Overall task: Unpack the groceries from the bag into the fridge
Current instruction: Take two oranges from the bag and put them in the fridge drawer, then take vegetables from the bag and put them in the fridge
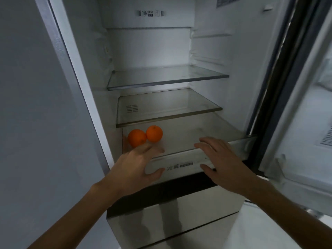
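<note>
The fridge (212, 51) stands open in front of me. Two oranges (136, 137) (154, 133) lie side by side at the left of the clear bottom drawer (181, 164), which is pulled out. My left hand (133, 168) reaches over the drawer's front left edge, fingers spread, just in front of the oranges and holding nothing. My right hand (222, 160) hovers over the drawer's front right edge, fingers straight and empty. The grocery bag is not in view.
Two glass shelves (167, 79) (167, 112) sit above the drawer. The open fridge door (309, 123) stands at the right. A grey side panel (36, 123) fills the left. Steel freezer drawers (179, 218) lie below.
</note>
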`<state>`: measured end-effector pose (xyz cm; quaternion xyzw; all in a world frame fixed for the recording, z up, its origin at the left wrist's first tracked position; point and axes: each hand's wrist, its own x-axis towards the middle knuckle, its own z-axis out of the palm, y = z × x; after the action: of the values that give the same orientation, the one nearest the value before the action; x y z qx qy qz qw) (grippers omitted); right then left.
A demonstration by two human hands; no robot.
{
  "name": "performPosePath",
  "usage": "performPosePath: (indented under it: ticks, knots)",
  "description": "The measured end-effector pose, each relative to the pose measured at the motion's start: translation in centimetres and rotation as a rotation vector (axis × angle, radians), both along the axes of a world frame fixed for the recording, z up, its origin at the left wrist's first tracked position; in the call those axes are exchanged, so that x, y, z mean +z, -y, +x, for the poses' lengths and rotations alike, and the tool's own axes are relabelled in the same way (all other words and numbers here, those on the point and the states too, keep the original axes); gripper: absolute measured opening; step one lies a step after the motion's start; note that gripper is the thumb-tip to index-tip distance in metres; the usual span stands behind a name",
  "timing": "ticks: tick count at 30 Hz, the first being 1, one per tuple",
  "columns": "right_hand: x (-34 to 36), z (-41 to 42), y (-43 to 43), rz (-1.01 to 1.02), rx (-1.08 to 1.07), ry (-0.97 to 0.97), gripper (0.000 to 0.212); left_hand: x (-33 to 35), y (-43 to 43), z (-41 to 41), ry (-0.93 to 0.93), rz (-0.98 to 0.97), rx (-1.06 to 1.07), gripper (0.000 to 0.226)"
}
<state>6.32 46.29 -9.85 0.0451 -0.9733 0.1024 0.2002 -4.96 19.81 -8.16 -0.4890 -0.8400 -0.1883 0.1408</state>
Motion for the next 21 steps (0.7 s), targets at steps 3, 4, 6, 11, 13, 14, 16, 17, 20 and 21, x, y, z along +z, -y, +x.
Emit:
performPosePath:
  ticks: [3, 4, 6, 11, 13, 14, 16, 17, 20, 21]
  knots:
    - [-0.5, 3.5, 2.4, -0.081, -0.138, -0.024, 0.061, 0.1, 0.0, 0.5, 0.026, 0.057, -0.129, 0.052]
    - [-0.6, 4.8, 3.2, -0.108, -0.183, -0.025, 0.059, 0.0, -0.1, 0.9, 0.037, 0.069, -0.16, 0.052]
    - [-0.5, 7.4, 4.7, -0.138, -0.259, -0.012, 0.051, -0.1, -0.2, 1.9, 0.041, 0.061, -0.234, 0.05]
    - [0.0, 14.2, 7.5, -0.222, -0.468, 0.123, 0.043, -0.2, -1.1, 4.0, 0.019, 0.037, -0.372, 0.033]
    - [0.2, 16.6, 8.0, -0.219, -0.536, 0.147, 0.04, -0.6, -2.1, 5.2, 0.047, 0.043, -0.421, 0.031]
    - [0.4, 17.9, 8.3, -0.21, -0.57, 0.155, 0.038, -0.7, -2.7, 6.1, 0.071, 0.027, -0.433, 0.031]
    - [0.5, 20.7, 8.7, -0.202, -0.646, 0.18, 0.037, -1.2, -3.6, 8.0, 0.118, -0.015, -0.467, 0.029]
    - [0.5, 22.2, 8.9, -0.21, -0.689, 0.189, 0.035, -1.5, -4.2, 9.1, 0.14, -0.045, -0.504, 0.028]
    - [0.4, 27.3, 9.1, -0.266, -0.808, 0.186, 0.031, -1.7, -6.6, 12.9, 0.143, -0.14, -0.638, 0.027]
    - [0.3, 29.1, 9.1, -0.283, -0.85, 0.183, 0.03, -1.7, -7.5, 14.4, 0.145, -0.167, -0.675, 0.027]
